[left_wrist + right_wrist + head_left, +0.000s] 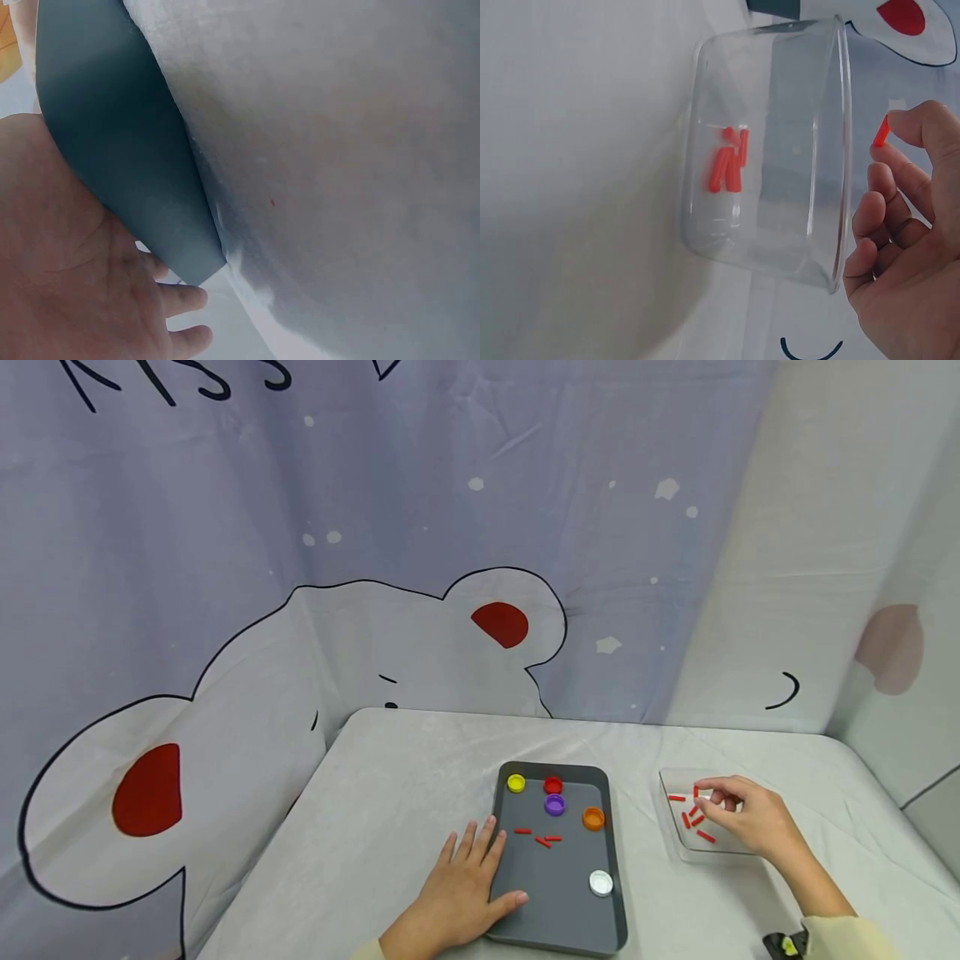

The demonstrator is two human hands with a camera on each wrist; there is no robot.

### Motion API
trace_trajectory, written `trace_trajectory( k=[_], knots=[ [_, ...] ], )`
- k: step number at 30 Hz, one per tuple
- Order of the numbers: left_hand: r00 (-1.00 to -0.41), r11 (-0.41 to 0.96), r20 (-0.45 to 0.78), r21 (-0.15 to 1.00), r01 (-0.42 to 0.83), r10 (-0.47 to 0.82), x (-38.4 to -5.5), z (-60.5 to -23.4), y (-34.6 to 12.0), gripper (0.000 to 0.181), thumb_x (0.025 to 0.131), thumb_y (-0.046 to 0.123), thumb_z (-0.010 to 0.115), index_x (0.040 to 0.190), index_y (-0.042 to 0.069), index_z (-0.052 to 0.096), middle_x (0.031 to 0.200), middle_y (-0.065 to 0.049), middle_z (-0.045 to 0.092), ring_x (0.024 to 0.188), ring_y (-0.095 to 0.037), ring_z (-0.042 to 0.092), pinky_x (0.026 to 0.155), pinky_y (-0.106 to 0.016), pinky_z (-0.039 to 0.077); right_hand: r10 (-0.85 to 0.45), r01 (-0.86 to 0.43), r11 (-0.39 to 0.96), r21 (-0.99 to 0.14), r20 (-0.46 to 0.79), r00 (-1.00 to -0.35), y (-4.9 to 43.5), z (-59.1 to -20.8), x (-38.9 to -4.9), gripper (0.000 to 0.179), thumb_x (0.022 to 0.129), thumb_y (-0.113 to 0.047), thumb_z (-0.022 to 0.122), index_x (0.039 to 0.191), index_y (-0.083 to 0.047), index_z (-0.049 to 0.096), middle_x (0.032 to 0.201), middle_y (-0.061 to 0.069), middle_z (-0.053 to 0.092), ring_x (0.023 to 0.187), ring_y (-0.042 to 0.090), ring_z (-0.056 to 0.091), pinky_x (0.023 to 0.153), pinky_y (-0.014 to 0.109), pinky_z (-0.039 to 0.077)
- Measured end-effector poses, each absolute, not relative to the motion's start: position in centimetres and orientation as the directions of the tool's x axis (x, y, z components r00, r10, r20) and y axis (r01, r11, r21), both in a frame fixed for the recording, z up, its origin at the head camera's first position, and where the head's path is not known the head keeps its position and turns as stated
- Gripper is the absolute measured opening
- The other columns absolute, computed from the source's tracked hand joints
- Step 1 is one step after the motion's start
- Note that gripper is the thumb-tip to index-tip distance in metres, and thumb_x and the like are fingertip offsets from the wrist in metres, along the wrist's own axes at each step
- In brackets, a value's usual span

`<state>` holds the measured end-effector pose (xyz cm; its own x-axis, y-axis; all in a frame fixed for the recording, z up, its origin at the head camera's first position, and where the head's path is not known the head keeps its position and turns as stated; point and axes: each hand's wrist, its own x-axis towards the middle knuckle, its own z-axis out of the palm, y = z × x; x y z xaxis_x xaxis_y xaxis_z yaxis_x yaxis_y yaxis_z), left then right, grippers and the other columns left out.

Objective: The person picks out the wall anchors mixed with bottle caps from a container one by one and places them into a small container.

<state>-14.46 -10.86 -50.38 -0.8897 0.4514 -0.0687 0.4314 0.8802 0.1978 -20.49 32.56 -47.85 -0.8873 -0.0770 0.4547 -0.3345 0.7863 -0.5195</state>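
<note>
Between thumb and forefinger my right hand (pixel 753 818) pinches a short red stick (pixel 882 131), held over a clear plastic box (pixel 795 112). Several more red sticks (pixel 686 820) lie loose on the bottom of that box. My left hand (pixel 461 893) rests with spread fingers along the left edge of a dark grey tray (pixel 551 918), its thumb reaching over the rim. On the tray lie 3 red sticks (pixel 522 831), near the middle. The left wrist view shows the left palm (pixel 67 262) against the tray's outer side.
Small round bottle caps stand on the tray: yellow (pixel 516 783), red (pixel 552 785) and purple (pixel 555 805) toward the back, orange (pixel 593 818) and white (pixel 601 883) on the right. A white cloth (pixel 420 760) covers the table, and a printed curtain (pixel 420 510) hangs behind.
</note>
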Motion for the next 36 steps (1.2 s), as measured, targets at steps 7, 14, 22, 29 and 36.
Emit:
trace_trajectory(
  k=[7, 14, 22, 29, 36],
  knots=[
    [-0.891, 0.882, -0.066, 0.190, 0.432, 0.450, -14.4, -50.2, -10.8, 0.091, 0.095, 0.076, 0.038, 0.160, 0.012, 0.031, 0.169, -0.009, 0.019, 0.154, -0.037, 0.019, 0.120, -0.060, 0.019, -0.070, -0.321, 0.795, -0.515, 0.448, -0.891, 33.2, -48.2, -20.9, 0.019, 0.082, -0.014, 0.081, 0.100, -0.012, 0.079, 0.077, -0.013, 0.060, 0.067, -0.003, 0.049, 0.058, 0.020, 0.038],
    [-0.892, 0.884, -0.060, 0.178, 0.433, 0.449, -14.5, -50.2, -10.8, 0.091, 0.096, 0.075, 0.038, 0.160, 0.012, 0.031, 0.169, -0.008, 0.019, 0.154, -0.037, 0.020, 0.120, -0.059, 0.020, -0.081, -0.303, 0.809, -0.504, 0.415, -0.906, 33.2, -47.7, -21.2, 0.029, 0.085, -0.015, 0.079, 0.113, -0.006, 0.076, 0.080, -0.010, 0.059, 0.068, -0.003, 0.046, 0.059, 0.022, 0.037],
    [-0.889, 0.879, -0.055, 0.184, 0.439, 0.455, -14.5, -50.3, -10.8, 0.090, 0.096, 0.074, 0.039, 0.160, 0.011, 0.031, 0.169, -0.010, 0.019, 0.154, -0.038, 0.019, 0.119, -0.061, 0.020, -0.208, -0.447, 0.735, -0.510, 0.458, -0.864, 29.8, -46.9, -21.2, 0.027, 0.082, -0.008, 0.081, 0.109, -0.009, 0.077, 0.080, -0.013, 0.058, 0.068, 0.000, 0.048, 0.054, 0.022, 0.039],
    [-0.891, 0.885, -0.079, 0.185, 0.428, 0.447, -14.5, -50.3, -10.8, 0.091, 0.095, 0.076, 0.037, 0.161, 0.013, 0.030, 0.169, -0.008, 0.017, 0.154, -0.036, 0.018, 0.120, -0.060, 0.019, -0.406, -0.598, 0.612, -0.517, 0.444, -0.799, 26.2, -46.8, -21.3, 0.029, 0.083, -0.008, 0.082, 0.111, -0.015, 0.076, 0.085, -0.009, 0.058, 0.070, 0.005, 0.050, 0.054, 0.021, 0.042],
    [-0.891, 0.887, -0.079, 0.175, 0.428, 0.446, -14.4, -50.2, -10.9, 0.092, 0.095, 0.077, 0.035, 0.161, 0.013, 0.031, 0.170, -0.007, 0.017, 0.154, -0.036, 0.018, 0.120, -0.060, 0.019, -0.542, -0.633, 0.542, -0.553, 0.346, -0.766, 24.0, -46.4, -21.9, 0.032, 0.086, -0.011, 0.080, 0.118, -0.013, 0.075, 0.092, -0.009, 0.061, 0.077, 0.012, 0.054, 0.062, 0.024, 0.044]
  ],
)
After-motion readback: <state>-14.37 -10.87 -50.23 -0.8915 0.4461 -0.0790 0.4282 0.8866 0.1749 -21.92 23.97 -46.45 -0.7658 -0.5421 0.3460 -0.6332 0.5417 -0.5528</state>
